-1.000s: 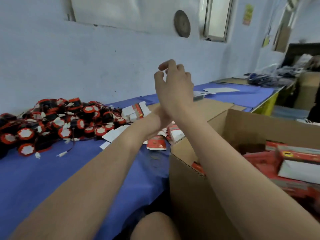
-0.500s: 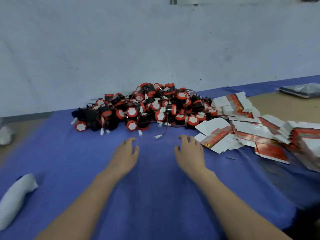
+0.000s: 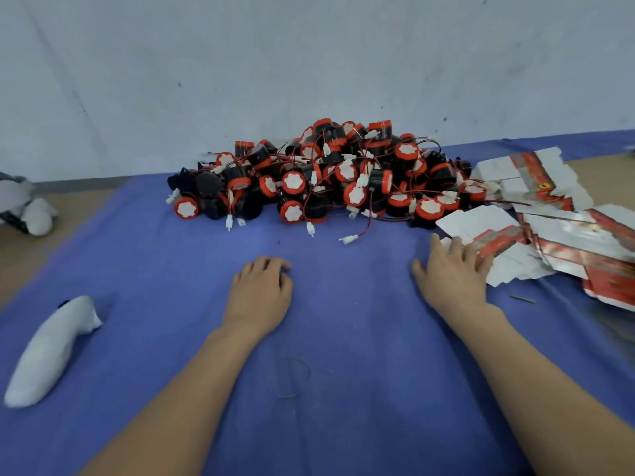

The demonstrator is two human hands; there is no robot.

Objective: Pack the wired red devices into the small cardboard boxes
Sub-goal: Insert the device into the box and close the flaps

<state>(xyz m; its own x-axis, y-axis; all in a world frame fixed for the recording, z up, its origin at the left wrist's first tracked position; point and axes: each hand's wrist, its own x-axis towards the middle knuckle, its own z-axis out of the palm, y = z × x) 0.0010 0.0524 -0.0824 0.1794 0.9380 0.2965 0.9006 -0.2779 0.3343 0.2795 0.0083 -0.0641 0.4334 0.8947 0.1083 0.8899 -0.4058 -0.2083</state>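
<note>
red devices (image 3: 292, 182): dozens; flat boxes (image 3: 498, 221): several; white objects (image 3: 51, 348): two

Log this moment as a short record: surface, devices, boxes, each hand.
surface: blue cloth
devices: red wired devices heaped at the far side, by the wall
boxes: flat unfolded cartons, spread right of the heap
left hand: rests on the cloth, fingers loosely curled, holds nothing
right hand: fingers straight, touching the cartons' near edge
other: white cloth-like object, near left

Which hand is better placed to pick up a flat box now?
The right hand: it lies at the edge of the flattened boxes. The left hand rests on the blue cloth, apart from them.
</note>
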